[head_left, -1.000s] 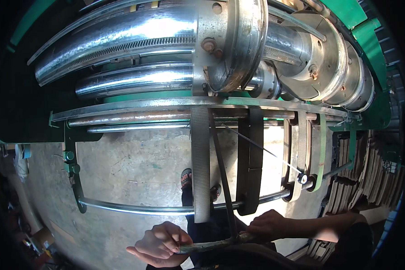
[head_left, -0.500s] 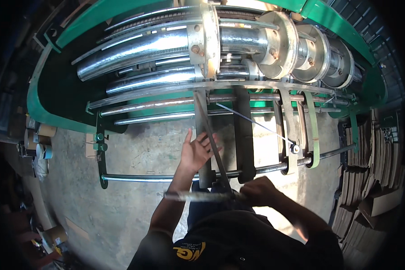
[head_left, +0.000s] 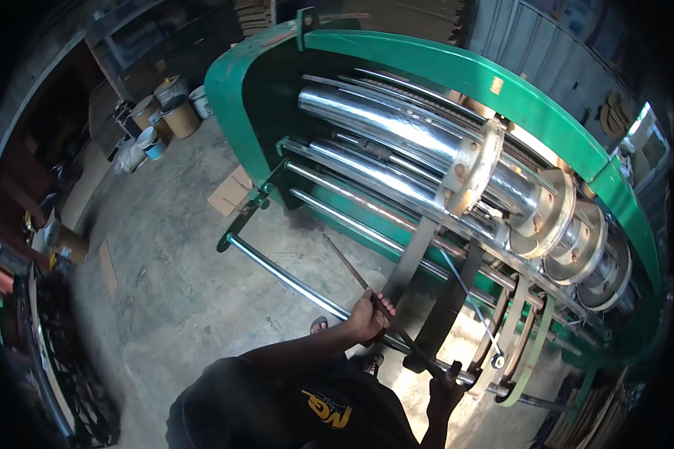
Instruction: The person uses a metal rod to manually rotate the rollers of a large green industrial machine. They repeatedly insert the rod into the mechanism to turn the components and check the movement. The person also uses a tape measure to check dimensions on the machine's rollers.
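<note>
A long dark metal rod (head_left: 347, 265) slants across the front of the green machine, its thin tip pointing to the far left. My left hand (head_left: 368, 317) is closed around the middle of the rod. At the rod's near right end, my right hand (head_left: 446, 389) grips it, and a short dark stub sticks up by the fingers. Dark flat belts (head_left: 412, 262) run from the machine down past the rod. To the right, a thin white rod (head_left: 468, 295) with a round end leans across the belts. My right fingers are partly in shadow.
The green machine frame (head_left: 236, 90) arches over shiny rollers (head_left: 382, 120) with round disc collars (head_left: 475, 168). A low steel bar (head_left: 284, 278) crosses in front of me. Brown drums (head_left: 180, 117) and a pale blue bucket (head_left: 150, 142) stand far left. Cardboard (head_left: 231, 191) lies by the machine.
My left hand, spread beside the rod before, now grips it. The rod's tip has swung left, away from the belt. My view has turned left, and the blurred bar across the right hand is gone.
</note>
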